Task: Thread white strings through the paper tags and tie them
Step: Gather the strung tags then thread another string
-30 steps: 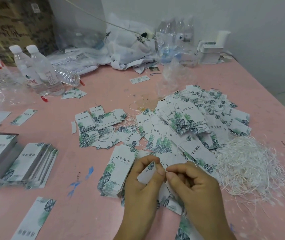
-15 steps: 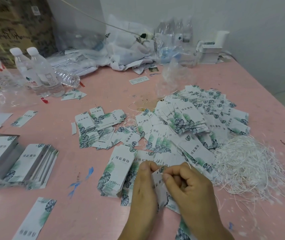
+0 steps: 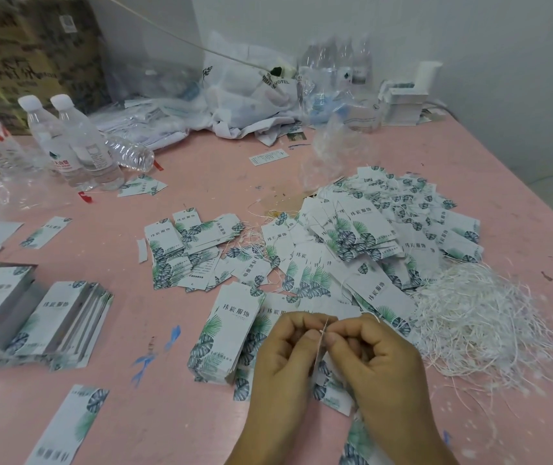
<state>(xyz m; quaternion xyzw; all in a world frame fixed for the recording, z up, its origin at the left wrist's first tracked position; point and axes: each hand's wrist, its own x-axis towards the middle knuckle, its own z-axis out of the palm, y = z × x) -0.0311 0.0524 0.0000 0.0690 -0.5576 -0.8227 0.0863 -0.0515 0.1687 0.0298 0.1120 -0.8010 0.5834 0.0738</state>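
A paper tag stood edge-on between both hands above the pink tabletop. Left hand fingers curled, pinching it; right hand fingers pinched a white string at its top. The loose string pile lay just right.

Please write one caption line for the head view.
Both hands pinch a paper tag edge-on beside loose white strings.

Your desk is pink, matt, scuffed and ink-marked; the paper tags on it look smooth, printed with leaves; the white strings are thin, matt strands; the bottles are clear glossy plastic; behind them, brown cardboard.
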